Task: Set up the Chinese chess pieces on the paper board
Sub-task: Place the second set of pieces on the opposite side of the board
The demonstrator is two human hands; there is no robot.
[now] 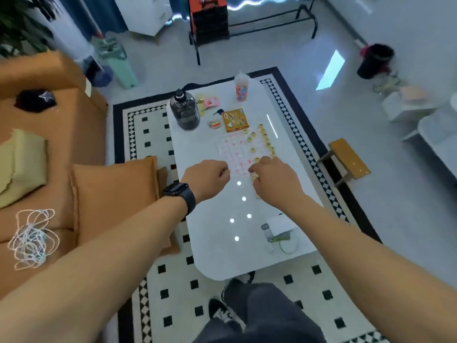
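My left hand (209,175) hangs curled at the near left corner of the board (235,154) on the table (222,243); whether that grip pinches anything I cannot tell. My right hand (270,173) pinches a piece (254,177) at the board's near right edge, with more pieces (265,139) lined along its right side.
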